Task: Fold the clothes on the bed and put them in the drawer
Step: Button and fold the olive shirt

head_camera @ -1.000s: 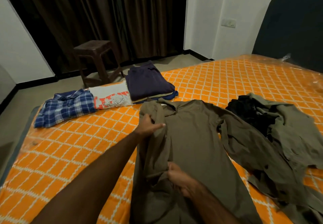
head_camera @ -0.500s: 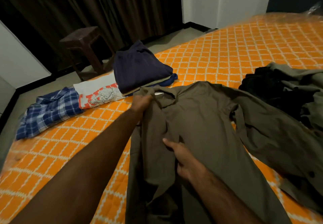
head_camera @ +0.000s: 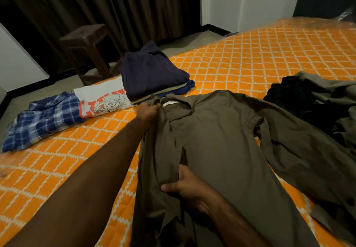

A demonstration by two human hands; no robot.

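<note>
Left hand (head_camera: 147, 111) clenched on collar of olive shirt (head_camera: 212, 150); right hand (head_camera: 185, 187) pinching a fold at mid-body. Shirt spread flat mid-bed (head_camera: 250, 57). Folded navy stack (head_camera: 152, 73), printed tee (head_camera: 102, 100), plaid shirt (head_camera: 42, 119) along far-left edge; crumpled pile (head_camera: 316, 100) at right edge.

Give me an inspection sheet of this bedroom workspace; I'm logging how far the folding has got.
Surface: orange patterned bed, partly bare.
Job's things: olive shirt spread flat, left side folded inward; folded navy garment topping a stack; printed white T-shirt and blue plaid shirt laid beside it.
Clutter: unfolded pile of black and olive clothes at right.
Grippers: left hand grips the shirt near its collar; right hand pinches the folded edge.
Cables: nothing seen.
Surroundings: brown stool, dark curtains, white wall; no drawer visible.
</note>
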